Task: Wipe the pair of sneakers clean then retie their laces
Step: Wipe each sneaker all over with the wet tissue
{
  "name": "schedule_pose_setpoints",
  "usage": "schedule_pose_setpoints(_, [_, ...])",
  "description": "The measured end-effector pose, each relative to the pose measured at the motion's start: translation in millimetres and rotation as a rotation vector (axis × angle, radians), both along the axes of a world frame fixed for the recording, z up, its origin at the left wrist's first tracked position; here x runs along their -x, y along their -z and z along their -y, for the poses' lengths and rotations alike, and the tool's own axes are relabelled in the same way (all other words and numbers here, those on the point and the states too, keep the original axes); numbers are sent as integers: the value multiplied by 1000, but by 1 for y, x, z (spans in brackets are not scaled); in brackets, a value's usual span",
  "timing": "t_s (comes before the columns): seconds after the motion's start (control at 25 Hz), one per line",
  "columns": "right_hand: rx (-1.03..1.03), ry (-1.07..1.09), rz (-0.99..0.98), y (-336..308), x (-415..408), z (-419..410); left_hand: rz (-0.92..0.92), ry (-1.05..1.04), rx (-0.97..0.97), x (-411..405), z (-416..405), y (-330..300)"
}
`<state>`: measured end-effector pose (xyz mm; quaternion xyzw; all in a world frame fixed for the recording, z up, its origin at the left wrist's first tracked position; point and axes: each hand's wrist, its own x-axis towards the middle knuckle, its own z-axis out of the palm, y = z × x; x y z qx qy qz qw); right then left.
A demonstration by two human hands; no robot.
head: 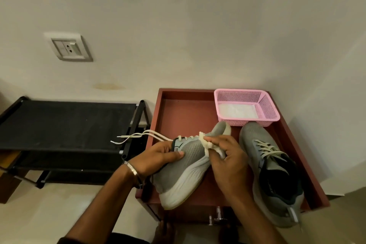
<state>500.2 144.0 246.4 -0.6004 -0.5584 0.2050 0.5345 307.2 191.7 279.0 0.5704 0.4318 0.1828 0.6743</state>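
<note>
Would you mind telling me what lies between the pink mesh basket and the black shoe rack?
In the head view, only bare red-brown tray floor lies between the pink mesh basket and the black shoe rack.

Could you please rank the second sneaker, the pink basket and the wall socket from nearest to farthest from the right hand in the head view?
From the right hand:
1. Second sneaker, just right.
2. Pink basket, beyond, against the wall.
3. Wall socket, far upper left.

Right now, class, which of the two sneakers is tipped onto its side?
The held sneaker, gripped by the left hand, shows its sole sideways; the other sneaker rests upright beside it.
</note>
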Motion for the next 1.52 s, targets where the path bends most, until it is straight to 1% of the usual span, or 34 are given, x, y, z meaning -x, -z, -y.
schedule_pose_setpoints(0.08, [-4, -11, 150, 6, 6, 1, -51, -62, 2, 3, -6, 6])
schedule_pose_setpoints(0.16, [-28, -62, 243, 10, 17, 8, -96, -145, 6, 3, -10, 12])
schedule_pose_setpoints(0.28, [-46, -265, 380, 11, 44, 26, -61, -217, 23, 4, -12, 17])
schedule_pose_setpoints(0.36, [-83, -356, 480, 10, 50, 29, -84, -188, 0, 5, -13, 14])
schedule_pose_setpoints(0.44, [-133, -273, 554, 10, 38, 17, -131, -174, -28, 5, -13, 13])
schedule_pose_setpoints(0.52, [-93, -89, 558, 8, 17, 1, -135, -195, 4, 4, -13, 14])
schedule_pose_setpoints(0.56, [-64, -23, 540, 7, 12, -2, -140, -209, 10, 3, -13, 14])
schedule_pose_setpoints(0.6, [-53, -3, 517, 7, 14, -1, -150, -223, 3, 1, -13, 15])
schedule_pose_setpoints(0.64, [-66, -36, 495, 6, 22, 3, -156, -227, -1, 0, -13, 15])
schedule_pose_setpoints(0.68, [-88, -115, 486, 5, 34, 10, -150, -229, -3, 0, -13, 15])
schedule_pose_setpoints(0.76, [-135, -297, 534, 6, 53, 22, -129, -225, -2, 1, -13, 14])
schedule_pose_setpoints(0.8, [-163, -333, 570, 6, 52, 22, -126, -222, -3, 1, -14, 15])
schedule_pose_setpoints(0.84, [-181, -302, 591, 7, 45, 17, -138, -221, -8, 2, -14, 15])
schedule_pose_setpoints(0.88, [-174, -212, 598, 8, 34, 11, -155, -220, -19, 0, -14, 14])
schedule_pose_setpoints(0.96, [-98, 5, 585, 8, 11, 0, -164, -220, -24, -3, -13, 15])
schedule_pose_setpoints(1.0, [-61, 47, 569, 8, 8, 0, -157, -219, -24, -4, -13, 15])
schedule_pose_setpoints(1.04, [-59, 19, 551, 8, 14, 4, -152, -220, -33, -5, -13, 16])
schedule_pose_setpoints(1.08, [-74, -71, 531, 6, 24, 10, -143, -219, -47, -4, -14, 16])
schedule_pose_setpoints(1.12, [-90, -204, 517, 5, 38, 19, -127, -208, -58, -3, -15, 16])
schedule_pose_setpoints(1.2, [-113, -449, 574, 4, 52, 34, -109, -203, -84, 0, -17, 18])
schedule_pose_setpoints(1.24, [-129, -484, 615, 4, 48, 33, -116, -206, -95, 0, -17, 17])
schedule_pose_setpoints(1.28, [-137, -440, 629, 5, 39, 28, -123, -206, -108, 0, -17, 18])
schedule_pose_setpoints(1.4, [-65, -135, 561, 8, 6, 10, -160, -229, -133, -1, -18, 21])
schedule_pose_setpoints(1.44, [-49, -122, 537, 8, 6, 11, -159, -240, -143, -1, -19, 21])
schedule_pose_setpoints(1.52, [-80, -245, 521, 11, 26, 25, -172, -261, -194, -2, -19, 22])
